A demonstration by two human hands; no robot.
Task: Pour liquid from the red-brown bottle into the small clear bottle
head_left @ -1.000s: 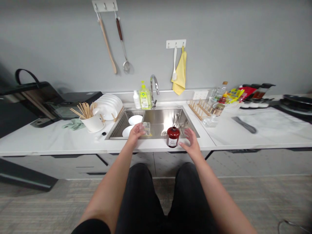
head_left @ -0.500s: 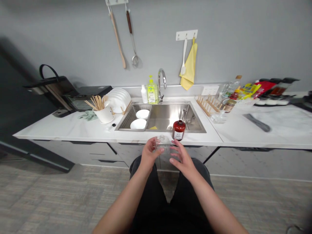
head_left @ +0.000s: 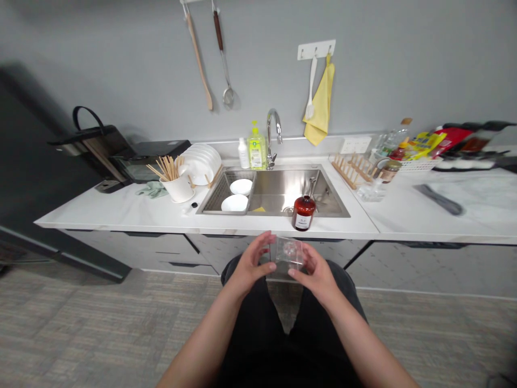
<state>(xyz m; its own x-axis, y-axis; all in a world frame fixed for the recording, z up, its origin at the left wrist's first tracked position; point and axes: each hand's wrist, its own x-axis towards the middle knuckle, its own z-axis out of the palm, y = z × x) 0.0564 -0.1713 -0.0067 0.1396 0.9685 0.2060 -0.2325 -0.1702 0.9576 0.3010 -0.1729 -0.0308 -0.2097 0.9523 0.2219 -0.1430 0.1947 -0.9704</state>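
Wall, plain and grey, takes up the whole back of this scene, and below it runs the long white countertop, marbled and busy at both ends. Set into the middle of it, the steel sink, a wire basket fitted into its left end. Up on the wall, the yellow cloth hangs from a hook beside a white brush. Over on the left, a white cup bristles with chopsticks, and just behind it the white plates stand in a row.

Now to the hands, out in front of the counter's edge! The right hand has the clear box by its right side, fingers curled behind and thumb in front: a proper grasp. The left hand is at the other side, fingers spread and thumb well clear of them, clenched on nothing; whether a fingertip brushes the plastic, one cannot tell. Just beyond, the dark red bottle stands upright on the counter's front strip, white label facing the person. Two white bowls sit in the basket, and smallest of all, a black cap lies near the cup.
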